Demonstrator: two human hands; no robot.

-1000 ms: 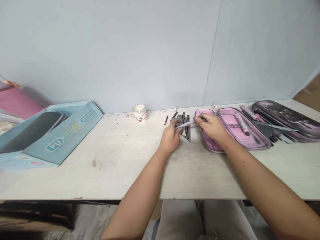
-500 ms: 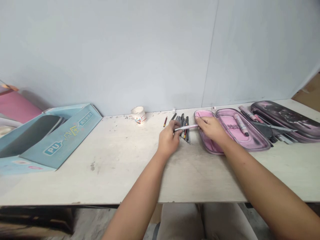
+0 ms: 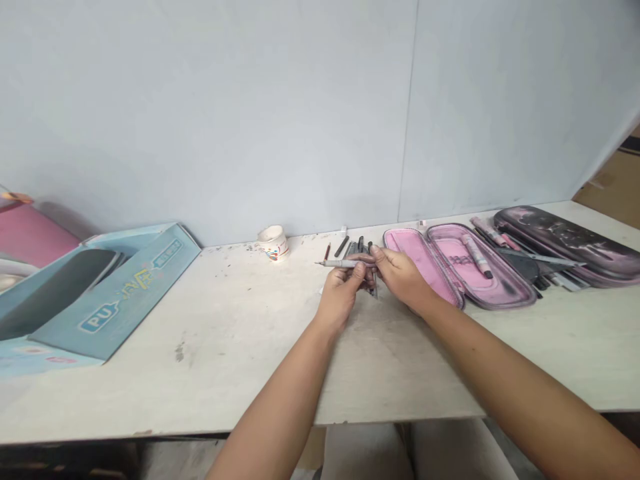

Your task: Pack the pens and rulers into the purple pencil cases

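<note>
My left hand [image 3: 341,290] is closed around a slim pale grey pen [image 3: 340,263], its thin tip pointing left. At the pen's other end, my right hand [image 3: 400,275] has its fingers pinched on it, partly hidden. Just behind and under the hands lie several dark pencils [image 3: 342,246], and a short dark red pencil [image 3: 327,251] lies to their left. An open pencil case with a pink lining [image 3: 415,248] rests beside my right hand. Inside its right half is a pale pink marker with a dark end [image 3: 478,257].
A white paper cup [image 3: 273,243] stands near the wall. At the left is a light blue box [image 3: 135,293] with a dark object inside. To the right, a black and pink closed case [image 3: 565,243] lies behind several pens and grey tools [image 3: 545,259].
The right hand has moved left from over the pink case to meet my left hand. The pen now sticks out left of the left hand. The camera view has shifted slightly.
</note>
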